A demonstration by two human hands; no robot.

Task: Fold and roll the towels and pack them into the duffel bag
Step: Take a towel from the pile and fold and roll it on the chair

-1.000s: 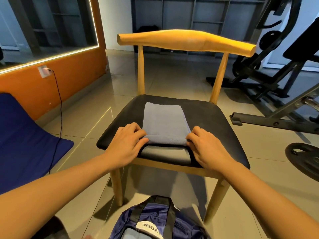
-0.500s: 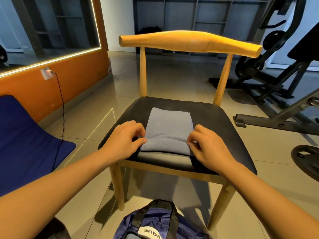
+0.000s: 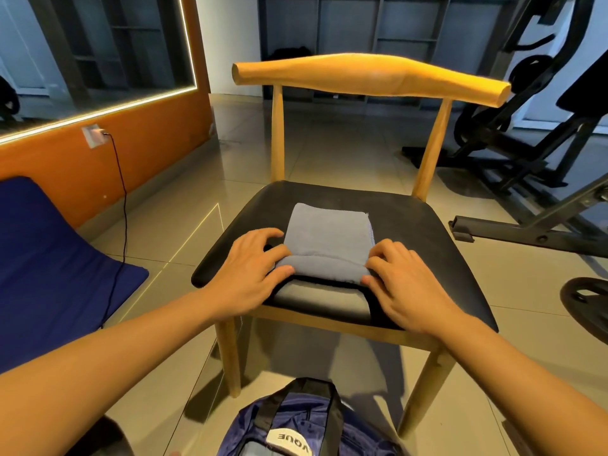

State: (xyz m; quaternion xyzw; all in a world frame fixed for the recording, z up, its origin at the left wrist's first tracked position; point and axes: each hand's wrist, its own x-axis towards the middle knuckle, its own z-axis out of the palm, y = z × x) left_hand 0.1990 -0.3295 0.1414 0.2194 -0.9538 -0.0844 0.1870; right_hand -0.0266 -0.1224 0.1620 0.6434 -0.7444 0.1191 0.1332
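Note:
A folded grey-blue towel (image 3: pixel 329 238) lies on the black seat of a wooden chair (image 3: pixel 427 238). Its near end is curled into a thick roll. My left hand (image 3: pixel 253 271) pinches the roll's left end with thumb and fingers. My right hand (image 3: pixel 404 278) pinches the right end the same way. A navy duffel bag (image 3: pixel 296 426) with black straps sits open on the floor below the chair's front edge, partly cut off by the frame.
A blue mat (image 3: pixel 49 258) leans at the left under an orange wall with a plugged-in black cable (image 3: pixel 123 205). Black gym equipment (image 3: pixel 526 159) and a weight plate (image 3: pixel 589 307) stand at the right. Tiled floor surrounds the chair.
The roll at the towel's near end has grown thicker and moved away from me, leaving less flat towel beyond it. Both hands travelled forward with it.

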